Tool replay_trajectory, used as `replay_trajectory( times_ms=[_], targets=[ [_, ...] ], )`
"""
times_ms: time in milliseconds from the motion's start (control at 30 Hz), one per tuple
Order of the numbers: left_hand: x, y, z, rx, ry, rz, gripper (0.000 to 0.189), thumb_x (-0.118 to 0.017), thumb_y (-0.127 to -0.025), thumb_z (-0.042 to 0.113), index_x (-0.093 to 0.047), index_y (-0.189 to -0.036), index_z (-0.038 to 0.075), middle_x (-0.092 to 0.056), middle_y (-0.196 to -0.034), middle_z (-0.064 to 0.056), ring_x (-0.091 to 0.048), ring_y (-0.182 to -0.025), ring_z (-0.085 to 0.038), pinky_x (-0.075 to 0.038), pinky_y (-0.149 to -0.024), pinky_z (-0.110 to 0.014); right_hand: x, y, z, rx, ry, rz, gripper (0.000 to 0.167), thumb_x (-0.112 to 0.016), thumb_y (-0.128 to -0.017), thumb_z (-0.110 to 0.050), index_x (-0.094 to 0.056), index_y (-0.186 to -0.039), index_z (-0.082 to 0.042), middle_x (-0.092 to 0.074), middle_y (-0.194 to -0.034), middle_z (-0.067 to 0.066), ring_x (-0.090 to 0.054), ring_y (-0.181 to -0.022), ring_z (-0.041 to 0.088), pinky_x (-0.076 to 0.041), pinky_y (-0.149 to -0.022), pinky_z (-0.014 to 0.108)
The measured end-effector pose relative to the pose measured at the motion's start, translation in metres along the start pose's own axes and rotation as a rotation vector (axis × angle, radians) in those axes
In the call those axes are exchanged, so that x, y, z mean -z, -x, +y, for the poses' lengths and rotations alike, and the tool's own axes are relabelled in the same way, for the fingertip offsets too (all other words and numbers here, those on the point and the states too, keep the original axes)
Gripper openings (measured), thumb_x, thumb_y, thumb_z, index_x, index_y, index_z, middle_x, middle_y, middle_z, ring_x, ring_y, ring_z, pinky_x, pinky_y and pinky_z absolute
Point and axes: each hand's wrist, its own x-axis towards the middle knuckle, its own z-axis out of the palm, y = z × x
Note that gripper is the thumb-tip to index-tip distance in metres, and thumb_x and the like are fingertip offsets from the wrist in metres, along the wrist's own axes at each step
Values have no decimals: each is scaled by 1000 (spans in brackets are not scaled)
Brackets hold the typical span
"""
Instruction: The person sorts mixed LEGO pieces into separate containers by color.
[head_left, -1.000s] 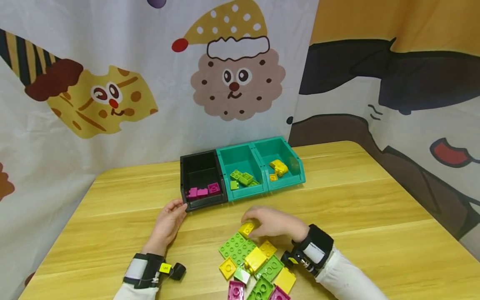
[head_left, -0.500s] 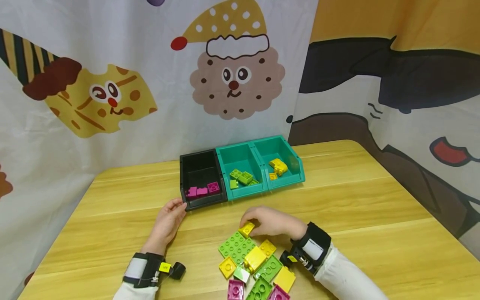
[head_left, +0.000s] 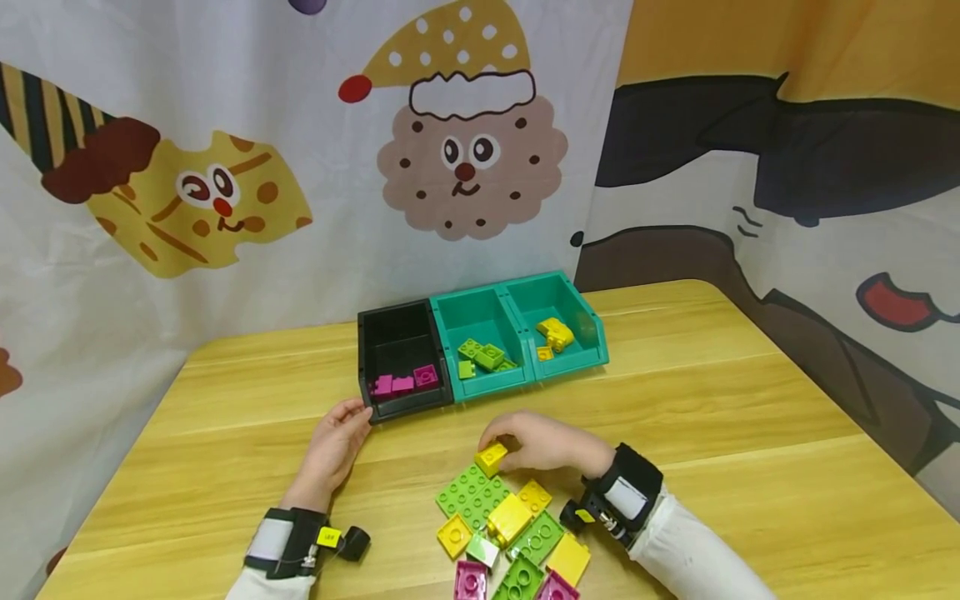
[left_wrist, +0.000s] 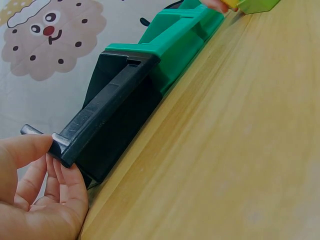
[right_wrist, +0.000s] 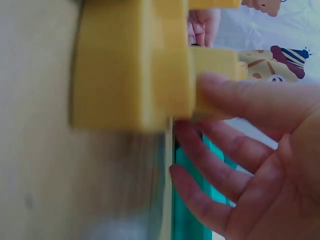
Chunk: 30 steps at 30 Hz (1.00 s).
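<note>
A cloth [head_left: 337, 258] printed with cartoon figures hangs behind the wooden bench [head_left: 675, 383]. The right hand [head_left: 536, 442] pinches a yellow brick [head_left: 491, 458] at the far edge of the loose pile [head_left: 510, 518], just beside the green bricks [head_left: 462, 490]; the left hand [head_left: 337, 446] pinches the front corner of the black bin [head_left: 401, 329]. The step in hand looks like a pick-up, though blur at the right wrist hides whether the brick is off the bench. The next move calls for a clean lift.
</note>
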Motion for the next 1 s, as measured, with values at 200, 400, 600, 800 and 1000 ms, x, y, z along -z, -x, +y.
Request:
replay_trajectory(
  times_ms=[200,400,600,800,1000],
  targets=[
    [1,0,0,-8,-4,2,18,-52,-95,2,-56,-92,20,-49,-85,8,-49,-79,-5,-45,-80,-18,7,3,1,30,-32,70,24,-68,-86,-11,-65,-110,-13,-65,-112,0,-59,-105,16,-47,-94,34],
    [2,1,-2,-11,-14,4,17,-51,-95,2,-56,-93,18,-49,-86,7,-49,-79,-5,-46,-80,-18,28,8,0,60,-24,205,28,-69,-85,-11,-64,-112,-9,-65,-112,4,-60,-102,20,-50,-90,36],
    [3,2,-3,-7,-14,6,15,-52,-95,3,-55,-95,18,-48,-87,7,-48,-81,-5,-45,-81,-18,61,7,11,-24,-87,378,31,-67,-87,-10,-62,-118,-5,-63,-115,12,-59,-99,25,-51,-88,39],
    [2,-1,-2,-12,-18,4,14,-52,-95,3,-54,-96,16,-48,-89,7,-49,-82,-5,-46,-82,-18,93,-7,38,-251,-220,656,40,-62,-92,-15,-53,-128,0,-56,-127,21,-57,-108,36,-49,-89,46],
    [1,-2,-2,-8,-1,-5,15,-52,-95,3,-55,-94,17,-48,-88,7,-49,-81,-5,-45,-82,-18,102,-24,66,-443,-283,766,47,-56,-96,-20,-43,-135,2,-47,-137,23,-48,-121,38,-42,-98,47]
  ],
)
